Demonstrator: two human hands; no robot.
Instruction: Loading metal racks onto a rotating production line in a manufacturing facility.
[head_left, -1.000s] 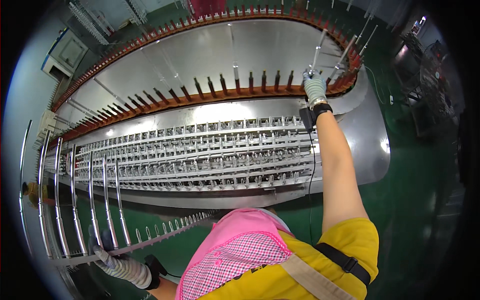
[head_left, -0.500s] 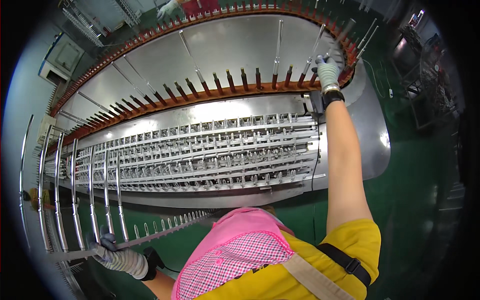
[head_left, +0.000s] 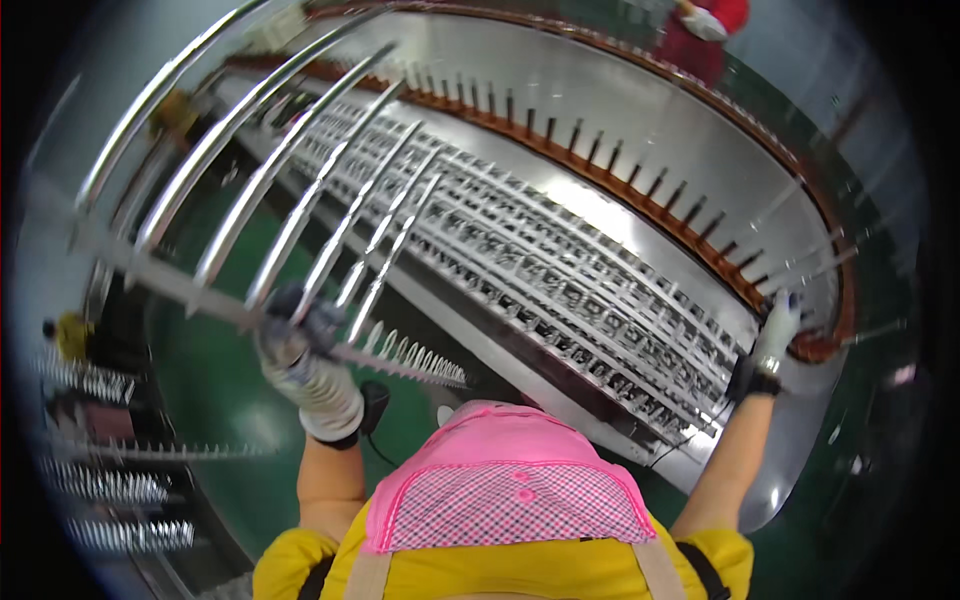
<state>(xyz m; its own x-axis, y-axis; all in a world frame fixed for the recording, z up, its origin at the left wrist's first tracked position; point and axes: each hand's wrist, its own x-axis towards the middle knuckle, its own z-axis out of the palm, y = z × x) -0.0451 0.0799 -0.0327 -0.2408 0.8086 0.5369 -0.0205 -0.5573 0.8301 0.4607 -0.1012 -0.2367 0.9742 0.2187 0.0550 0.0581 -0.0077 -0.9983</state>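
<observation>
My gloved left hand (head_left: 312, 362) is closed around a long metal rack bar (head_left: 185, 285), held up at the left. Several shiny metal tubes (head_left: 270, 165) stand on pegs along the bar and slant up to the right. Beyond my hand the bar carries bare loop-shaped pegs (head_left: 405, 350). My gloved right hand (head_left: 778, 335) reaches to the right end of an oval conveyor, beside its brown track (head_left: 640, 205) with dark upright posts (head_left: 655, 183). Its fingers are blurred, and whether they hold anything cannot be made out.
Rows of metal peg racks (head_left: 560, 300) lie on the steel table between me and the track. Blurred tubes (head_left: 820, 262) stand at the conveyor's right end. A person in red (head_left: 690, 45) stands across it. More racks (head_left: 110, 485) are at the lower left, above the green floor (head_left: 225, 400).
The view has turned, so the conveyor now slopes down to the right. My left hand has lifted the rack with its tubes higher. My right hand stays near the conveyor's right end.
</observation>
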